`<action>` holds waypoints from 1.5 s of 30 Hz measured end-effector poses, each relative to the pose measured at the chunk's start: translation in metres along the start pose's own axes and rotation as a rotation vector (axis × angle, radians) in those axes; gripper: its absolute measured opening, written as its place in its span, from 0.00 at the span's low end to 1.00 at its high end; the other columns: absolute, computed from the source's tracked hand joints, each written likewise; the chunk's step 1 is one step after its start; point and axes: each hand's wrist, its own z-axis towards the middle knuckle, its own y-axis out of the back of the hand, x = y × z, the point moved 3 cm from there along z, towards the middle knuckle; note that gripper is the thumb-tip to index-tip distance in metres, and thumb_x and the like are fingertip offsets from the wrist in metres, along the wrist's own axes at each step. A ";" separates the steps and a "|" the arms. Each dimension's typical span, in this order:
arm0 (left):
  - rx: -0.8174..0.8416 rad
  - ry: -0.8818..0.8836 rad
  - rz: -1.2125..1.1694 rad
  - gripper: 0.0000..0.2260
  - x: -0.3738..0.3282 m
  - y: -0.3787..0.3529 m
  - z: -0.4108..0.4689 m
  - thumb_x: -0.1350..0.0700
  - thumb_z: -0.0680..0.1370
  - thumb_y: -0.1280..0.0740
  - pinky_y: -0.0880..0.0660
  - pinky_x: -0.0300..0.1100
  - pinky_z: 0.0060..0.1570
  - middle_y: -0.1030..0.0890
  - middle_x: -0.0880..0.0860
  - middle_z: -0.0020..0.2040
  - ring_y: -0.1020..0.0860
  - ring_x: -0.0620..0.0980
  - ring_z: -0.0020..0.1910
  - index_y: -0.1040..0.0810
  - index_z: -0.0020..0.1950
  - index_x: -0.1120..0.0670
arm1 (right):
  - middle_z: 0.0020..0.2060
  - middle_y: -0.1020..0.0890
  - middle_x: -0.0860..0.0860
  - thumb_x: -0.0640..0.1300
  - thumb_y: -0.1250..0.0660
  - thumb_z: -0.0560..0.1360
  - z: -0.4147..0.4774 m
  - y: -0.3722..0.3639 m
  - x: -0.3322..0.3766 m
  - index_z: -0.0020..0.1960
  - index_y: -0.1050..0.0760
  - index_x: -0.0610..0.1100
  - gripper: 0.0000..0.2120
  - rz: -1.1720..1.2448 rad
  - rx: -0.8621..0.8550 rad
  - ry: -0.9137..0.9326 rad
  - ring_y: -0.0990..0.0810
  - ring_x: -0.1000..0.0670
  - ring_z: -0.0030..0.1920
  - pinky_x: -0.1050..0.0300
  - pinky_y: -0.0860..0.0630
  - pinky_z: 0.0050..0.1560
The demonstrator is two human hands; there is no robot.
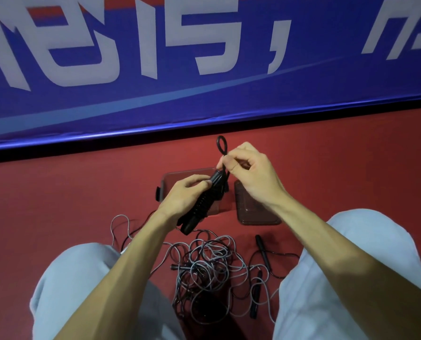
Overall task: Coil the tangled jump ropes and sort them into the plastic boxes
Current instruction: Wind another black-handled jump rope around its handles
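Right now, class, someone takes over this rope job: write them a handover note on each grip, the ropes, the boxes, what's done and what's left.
Left grip holds the black handles of one rope, bunched together. Right grip pinches that rope's loop above them.
The clear box lies behind the left grip, and a second container sits to its right. No rope is visible in either.
Done: one rope looks nearly bundled.
Left: box it, then untangle, coil and sort the tangled pile on the floor.
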 end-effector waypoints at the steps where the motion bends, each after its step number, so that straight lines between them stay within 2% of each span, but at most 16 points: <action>1: 0.007 -0.002 -0.009 0.05 -0.001 -0.002 0.000 0.54 0.80 0.35 0.22 0.46 0.30 0.18 0.54 0.37 0.22 0.53 0.30 0.19 0.52 0.49 | 0.42 0.23 0.46 0.42 0.35 0.79 0.000 0.000 0.001 0.42 0.19 0.46 0.09 0.084 -0.018 -0.024 0.24 0.58 0.39 0.66 0.28 0.44; 2: 0.010 -0.008 -0.007 0.06 -0.002 -0.004 0.000 0.54 0.81 0.35 0.22 0.47 0.32 0.18 0.55 0.37 0.22 0.54 0.31 0.19 0.52 0.50 | 0.43 0.21 0.44 0.41 0.37 0.80 -0.001 -0.001 0.000 0.43 0.19 0.45 0.10 0.209 -0.026 -0.066 0.20 0.54 0.40 0.60 0.24 0.47; 4: 0.014 -0.025 0.027 0.06 -0.003 -0.007 0.000 0.54 0.81 0.36 0.21 0.47 0.33 0.19 0.57 0.39 0.22 0.54 0.33 0.20 0.52 0.52 | 0.40 0.19 0.45 0.39 0.39 0.81 -0.003 -0.005 0.001 0.51 0.20 0.44 0.09 0.477 -0.012 -0.178 0.19 0.47 0.36 0.54 0.21 0.43; 8: -0.014 -0.017 0.027 0.07 -0.001 -0.013 -0.003 0.56 0.81 0.39 0.23 0.45 0.30 0.19 0.58 0.38 0.22 0.53 0.31 0.21 0.50 0.54 | 0.33 0.23 0.47 0.38 0.34 0.78 -0.001 -0.005 -0.002 0.58 0.19 0.44 0.10 0.583 -0.121 -0.251 0.31 0.49 0.28 0.56 0.31 0.32; 10: -0.026 0.002 -0.030 0.08 -0.001 -0.015 -0.005 0.57 0.81 0.40 0.23 0.45 0.30 0.19 0.59 0.36 0.22 0.53 0.29 0.22 0.49 0.57 | 0.31 0.23 0.47 0.38 0.33 0.77 0.000 -0.003 -0.004 0.59 0.19 0.41 0.11 0.527 -0.185 -0.264 0.32 0.50 0.25 0.56 0.33 0.30; 14: -0.069 0.055 -0.267 0.10 -0.007 -0.014 -0.007 0.59 0.80 0.42 0.26 0.41 0.28 0.20 0.57 0.32 0.24 0.50 0.24 0.23 0.47 0.63 | 0.28 0.20 0.51 0.41 0.31 0.76 -0.001 0.003 -0.004 0.61 0.21 0.44 0.13 0.240 -0.192 -0.200 0.33 0.55 0.22 0.61 0.33 0.27; 17: -0.067 0.085 -0.448 0.09 -0.014 -0.012 -0.011 0.59 0.80 0.42 0.27 0.37 0.22 0.20 0.52 0.28 0.23 0.49 0.23 0.22 0.49 0.57 | 0.34 0.16 0.54 0.43 0.29 0.75 -0.001 0.005 -0.006 0.57 0.18 0.46 0.11 0.108 -0.181 -0.183 0.28 0.54 0.22 0.60 0.29 0.28; 20: -0.063 0.084 -0.498 0.09 -0.018 -0.008 -0.012 0.58 0.80 0.40 0.28 0.37 0.21 0.19 0.53 0.30 0.22 0.51 0.23 0.21 0.49 0.55 | 0.40 0.16 0.53 0.43 0.27 0.73 -0.002 0.006 -0.005 0.56 0.18 0.46 0.12 0.007 -0.156 -0.171 0.23 0.59 0.30 0.60 0.24 0.31; 22: -0.069 0.065 -0.475 0.09 -0.018 -0.006 -0.012 0.58 0.80 0.40 0.27 0.39 0.22 0.19 0.55 0.33 0.22 0.52 0.25 0.21 0.52 0.57 | 0.41 0.15 0.54 0.43 0.26 0.72 -0.002 0.003 -0.002 0.54 0.17 0.46 0.10 -0.067 -0.121 -0.133 0.21 0.62 0.35 0.62 0.22 0.37; 26: -0.075 -0.026 -0.451 0.07 -0.016 -0.008 -0.010 0.60 0.81 0.39 0.22 0.46 0.29 0.18 0.58 0.38 0.21 0.54 0.27 0.22 0.55 0.54 | 0.37 0.16 0.55 0.41 0.26 0.72 -0.002 0.000 0.001 0.49 0.18 0.45 0.06 -0.139 -0.109 -0.108 0.20 0.60 0.33 0.61 0.22 0.37; 29: -0.072 -0.103 -0.450 0.09 -0.020 -0.009 -0.014 0.60 0.81 0.38 0.22 0.43 0.27 0.17 0.57 0.38 0.20 0.53 0.28 0.20 0.58 0.53 | 0.35 0.16 0.55 0.41 0.26 0.71 -0.003 0.001 0.000 0.47 0.17 0.45 0.05 -0.169 -0.149 -0.075 0.20 0.56 0.31 0.55 0.20 0.37; 32: -0.043 -0.143 -0.465 0.11 -0.024 -0.010 -0.016 0.60 0.82 0.39 0.22 0.42 0.27 0.16 0.58 0.41 0.20 0.52 0.30 0.19 0.59 0.53 | 0.35 0.17 0.57 0.40 0.26 0.71 -0.003 0.002 -0.002 0.48 0.16 0.45 0.06 -0.126 -0.173 -0.053 0.20 0.57 0.32 0.55 0.21 0.37; 34: -0.039 -0.178 -0.430 0.12 -0.024 -0.010 -0.016 0.60 0.82 0.38 0.22 0.43 0.28 0.16 0.58 0.42 0.20 0.51 0.30 0.19 0.61 0.53 | 0.40 0.17 0.55 0.38 0.26 0.70 -0.003 0.002 -0.002 0.48 0.16 0.43 0.07 -0.127 -0.194 0.005 0.19 0.55 0.37 0.57 0.21 0.40; 37: -0.057 -0.227 -0.330 0.14 -0.025 -0.009 -0.018 0.59 0.81 0.36 0.21 0.43 0.29 0.15 0.55 0.41 0.20 0.50 0.29 0.21 0.66 0.49 | 0.41 0.18 0.50 0.36 0.25 0.69 -0.005 -0.001 -0.003 0.46 0.18 0.41 0.06 -0.197 -0.244 0.095 0.21 0.52 0.40 0.67 0.26 0.41; 40: -0.058 -0.243 -0.196 0.20 -0.025 -0.006 -0.017 0.58 0.81 0.35 0.20 0.48 0.32 0.17 0.49 0.36 0.20 0.46 0.29 0.29 0.71 0.43 | 0.39 0.21 0.51 0.37 0.25 0.69 -0.009 -0.006 -0.005 0.43 0.20 0.40 0.05 -0.260 -0.292 0.146 0.24 0.53 0.38 0.61 0.26 0.39; 45: -0.055 -0.340 0.007 0.10 -0.024 -0.010 -0.017 0.57 0.81 0.35 0.19 0.52 0.36 0.17 0.43 0.38 0.22 0.41 0.33 0.19 0.57 0.44 | 0.38 0.24 0.50 0.41 0.28 0.71 -0.014 -0.012 -0.006 0.41 0.25 0.40 0.07 -0.410 -0.356 0.171 0.24 0.48 0.37 0.48 0.25 0.35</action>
